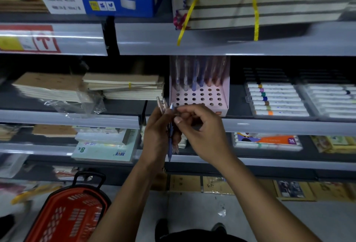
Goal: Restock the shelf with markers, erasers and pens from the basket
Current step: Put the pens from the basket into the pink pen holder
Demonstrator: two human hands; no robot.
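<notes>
Pens step: the left hand [157, 132] grips a bundle of pens [170, 137]; the right hand [200, 126] pinches one, probably next slotting it into the pink holder [200, 97].

Grey shelf [269, 126]: pink pen stand [199, 95], marker trays [277, 99], notebook stacks [123, 87]. Floor [192, 213]: red basket [67, 214].

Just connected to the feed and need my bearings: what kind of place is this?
Most likely a stationery aisle in a shop: tiered shelves with price-label strips, marker sets, stacked notebooks, a pink pen display stand, and a red shopping basket on the floor.
</notes>
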